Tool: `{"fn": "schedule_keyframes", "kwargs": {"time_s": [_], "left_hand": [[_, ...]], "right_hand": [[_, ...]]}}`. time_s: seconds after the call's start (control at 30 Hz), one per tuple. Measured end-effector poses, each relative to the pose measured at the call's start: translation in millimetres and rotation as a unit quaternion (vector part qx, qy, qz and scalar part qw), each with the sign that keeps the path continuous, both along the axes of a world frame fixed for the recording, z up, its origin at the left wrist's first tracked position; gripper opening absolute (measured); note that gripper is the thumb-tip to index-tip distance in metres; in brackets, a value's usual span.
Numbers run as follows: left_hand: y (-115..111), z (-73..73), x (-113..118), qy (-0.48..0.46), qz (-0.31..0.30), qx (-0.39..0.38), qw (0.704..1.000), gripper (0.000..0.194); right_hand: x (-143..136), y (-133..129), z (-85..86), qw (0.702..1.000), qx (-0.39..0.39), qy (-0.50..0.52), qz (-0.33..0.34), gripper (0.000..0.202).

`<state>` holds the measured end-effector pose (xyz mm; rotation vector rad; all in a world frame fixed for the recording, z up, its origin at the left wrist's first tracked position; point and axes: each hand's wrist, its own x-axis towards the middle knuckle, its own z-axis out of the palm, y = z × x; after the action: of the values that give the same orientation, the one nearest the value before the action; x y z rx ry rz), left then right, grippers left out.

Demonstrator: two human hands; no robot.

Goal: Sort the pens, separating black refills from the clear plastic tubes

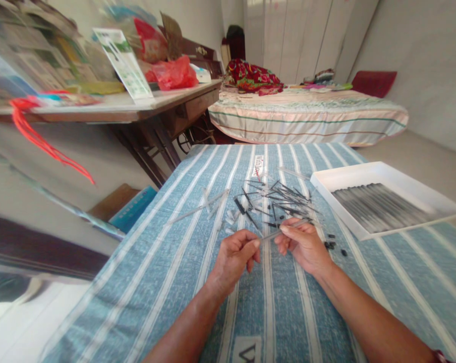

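Observation:
A slim translucent pen barrel [270, 236] is held level above the striped cloth, between my two hands. My left hand [233, 257] pinches its left end between thumb and fingers. Toward its right end, my right hand [303, 246] grips it with the thumb on top. Just beyond lie scattered thin black pen parts [288, 196], clear pieces [231, 218] and long clear tubes [197, 206]. Small black caps [330, 245] sit to the right of my right hand. A white box [413, 189] farther right holds a row of grey pens [379, 206].
A blue striped cloth [167, 302] covers the table. On the left stands a wooden desk [182, 101] with a red plastic bag [175, 73] and a hanging red cord [50, 146]. A bed [307, 116] is beyond the table. A blue box [133, 209] lies low at left.

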<state>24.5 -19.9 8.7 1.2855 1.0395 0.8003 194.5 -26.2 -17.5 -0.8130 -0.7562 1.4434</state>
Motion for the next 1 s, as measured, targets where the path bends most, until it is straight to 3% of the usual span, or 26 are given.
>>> {"fn": "schedule_keyframes", "kwargs": {"time_s": [0.67,1.0], "left_hand": [[-3.1,0.0,4.2,-0.026,0.011,-0.014,1.0,0.018],[-2.4,-7.7,8.2,0.024,-0.021,-0.016,0.999,0.02]], "right_hand": [[-4.6,0.1,-5.4,0.999,-0.004,0.035,0.01,0.018],[-3.6,1.5,-9.1,0.999,-0.014,0.016,0.024,0.019]]}}
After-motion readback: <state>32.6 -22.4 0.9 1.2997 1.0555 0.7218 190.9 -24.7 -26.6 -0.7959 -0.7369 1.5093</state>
